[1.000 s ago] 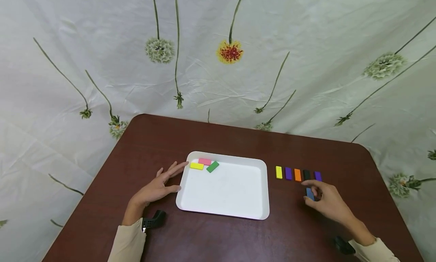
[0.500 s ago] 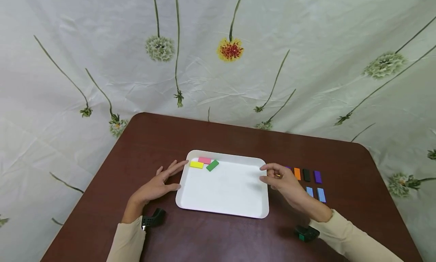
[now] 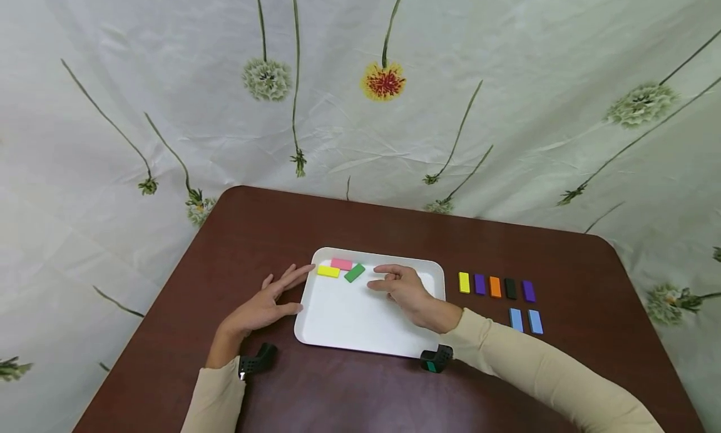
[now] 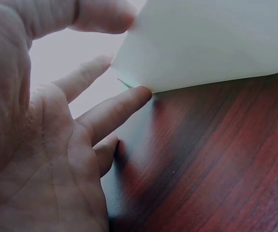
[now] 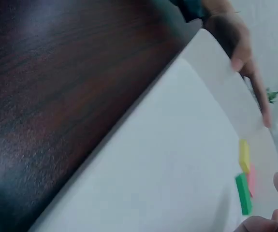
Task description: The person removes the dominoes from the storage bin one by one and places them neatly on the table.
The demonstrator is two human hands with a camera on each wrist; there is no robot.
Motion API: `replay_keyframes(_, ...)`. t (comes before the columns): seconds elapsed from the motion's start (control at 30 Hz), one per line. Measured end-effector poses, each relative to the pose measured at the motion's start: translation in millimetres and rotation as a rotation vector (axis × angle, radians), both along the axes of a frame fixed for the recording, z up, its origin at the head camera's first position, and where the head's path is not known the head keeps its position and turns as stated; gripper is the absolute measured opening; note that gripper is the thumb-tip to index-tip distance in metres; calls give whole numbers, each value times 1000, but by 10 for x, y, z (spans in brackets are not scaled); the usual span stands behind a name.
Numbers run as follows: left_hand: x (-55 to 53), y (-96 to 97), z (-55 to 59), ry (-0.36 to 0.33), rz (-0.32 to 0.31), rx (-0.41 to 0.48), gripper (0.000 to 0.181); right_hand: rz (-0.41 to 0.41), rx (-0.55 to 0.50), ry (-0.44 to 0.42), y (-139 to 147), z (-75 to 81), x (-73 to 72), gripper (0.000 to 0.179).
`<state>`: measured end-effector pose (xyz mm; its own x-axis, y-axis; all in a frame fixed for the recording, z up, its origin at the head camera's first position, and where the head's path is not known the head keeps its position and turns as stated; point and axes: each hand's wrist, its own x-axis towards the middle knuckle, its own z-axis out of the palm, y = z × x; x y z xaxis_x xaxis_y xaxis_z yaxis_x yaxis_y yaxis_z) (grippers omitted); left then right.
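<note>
A white tray (image 3: 360, 323) lies on the table with three small blocks in its far left corner: a yellow block (image 3: 328, 271), a pink block (image 3: 341, 264) and a green block (image 3: 355, 273). My left hand (image 3: 256, 309) touches the tray's left rim with extended fingers; in the left wrist view the fingertips (image 4: 141, 93) meet the tray's outer wall. Over the tray, just right of the green block, my right hand (image 3: 408, 295) has its index finger and thumb apart, with nothing seen between them. Its other fingers are mostly hidden in the head view.
Right of the tray stands a row of small blocks: yellow (image 3: 464, 283), purple (image 3: 479, 284), orange (image 3: 495, 287), black (image 3: 510, 288) and another purple (image 3: 528, 291). Two light blue blocks (image 3: 516, 320) lie nearer. A flowered cloth (image 3: 338, 126) hangs behind the brown table (image 3: 338, 395).
My right hand has swept left from the light blue blocks, across the tray's right rim, to near the green block. The row's blocks are uncovered again. The left hand has stayed at the rim.
</note>
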<state>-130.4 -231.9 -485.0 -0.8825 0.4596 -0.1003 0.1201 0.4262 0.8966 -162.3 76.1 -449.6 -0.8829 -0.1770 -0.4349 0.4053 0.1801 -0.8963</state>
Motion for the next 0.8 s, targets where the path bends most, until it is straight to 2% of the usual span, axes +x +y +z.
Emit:
replay_keyframes(0.1,10,6,1,1,4,0,74,-7,39,37,-123,-41,-22,45)
replay_keyframes(0.27,14,7,18,-6,7,2,74,-48,43,75,-269,-121,-86,46)
replay_keyframes(0.53,8,10,26,-11,6,-4,75,-88,223,99,-379,-199,-112,47)
replay_keyframes(0.8,-2,-3,27,-18,6,-2,74,-79,344,144,-483,-188,-130,51)
